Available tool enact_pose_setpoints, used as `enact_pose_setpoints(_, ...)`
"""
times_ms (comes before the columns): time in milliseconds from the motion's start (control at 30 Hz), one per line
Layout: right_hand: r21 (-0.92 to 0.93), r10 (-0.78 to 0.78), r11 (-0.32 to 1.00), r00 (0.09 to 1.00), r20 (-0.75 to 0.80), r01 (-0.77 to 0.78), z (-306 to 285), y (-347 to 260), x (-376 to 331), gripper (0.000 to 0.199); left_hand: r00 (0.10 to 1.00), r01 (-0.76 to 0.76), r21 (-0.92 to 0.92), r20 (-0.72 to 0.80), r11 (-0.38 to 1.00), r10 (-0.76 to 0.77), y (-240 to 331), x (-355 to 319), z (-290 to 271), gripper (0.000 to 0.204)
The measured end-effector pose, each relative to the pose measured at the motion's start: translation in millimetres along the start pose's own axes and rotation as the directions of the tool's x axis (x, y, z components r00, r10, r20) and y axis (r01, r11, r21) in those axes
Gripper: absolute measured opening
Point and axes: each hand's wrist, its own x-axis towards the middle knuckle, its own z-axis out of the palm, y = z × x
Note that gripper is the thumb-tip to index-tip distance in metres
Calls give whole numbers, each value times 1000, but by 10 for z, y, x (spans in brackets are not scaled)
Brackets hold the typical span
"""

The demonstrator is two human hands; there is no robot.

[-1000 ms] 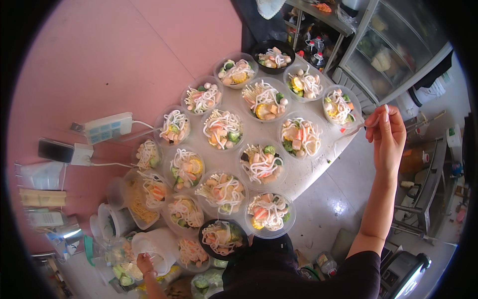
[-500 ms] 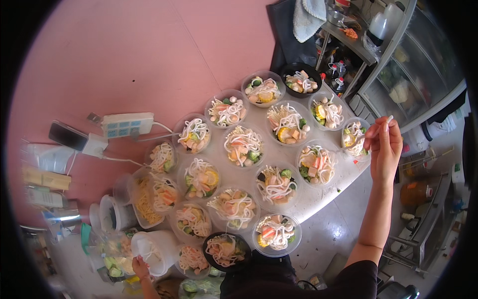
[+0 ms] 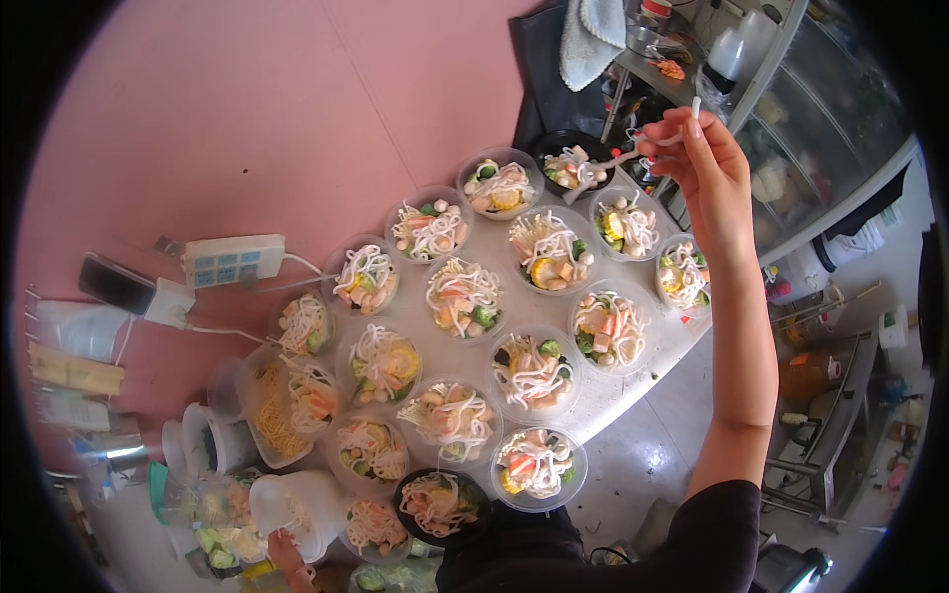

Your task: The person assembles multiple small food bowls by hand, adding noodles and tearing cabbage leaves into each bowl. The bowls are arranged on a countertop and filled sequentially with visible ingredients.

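Raised over the far right part of the table, my right hand (image 3: 714, 168) pinches thick white noodles (image 3: 633, 156). One noodle end pokes up above the fingers, and a strand trails left toward the black bowl (image 3: 546, 150) at the table's far end. At the lower left, my left hand (image 3: 287, 555) grips a white plastic tub (image 3: 269, 499), tilted, with some pale noodles inside. Between the hands stand several clear round bowls holding noodles, broccoli, corn and pinkish pieces, among them a near clear bowl (image 3: 578, 465). A second black bowl (image 3: 403, 514) sits close to my body.
A rectangular container of yellow noodles (image 3: 277, 420) stands at the table's left. Beyond it, a power strip (image 3: 233, 259) and a phone (image 3: 117, 281) are against the pink wall (image 3: 227, 109). A glass-door fridge (image 3: 820, 128) and metal shelf (image 3: 647, 71) stand at the right.
My right hand has moved up and away, from the rightmost clear bowl to near the far black bowl, carrying the noodles. My left hand stays at the tub. The view has shifted slightly.
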Motion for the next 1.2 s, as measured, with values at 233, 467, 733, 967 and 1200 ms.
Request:
enact_pose_setpoints(233,-26,20,999,997,-72,-22,-229,-15,-23,25,1000,0,-135,26,991,4,-88,10,82,11)
enact_pose_setpoints(467,-99,115,988,991,-73,-122,-375,292,35,24,1000,-8,-160,-25,987,4,27,-91,316,16)
enact_pose_setpoints(733,-65,85,994,996,12,-84,50,663,538,28,986,-149,-50,-85,988,144,-33,-200,194,14)
enact_pose_setpoints(967,5,247,969,964,97,-249,502,1680,788,22,987,-93,-181,-143,979,67,69,-370,126,15)
enact_pose_setpoints(1200,-334,351,901,917,190,-276,660,2483,802,49,984,-61,-331,-179,942,1,87,-495,51,16)
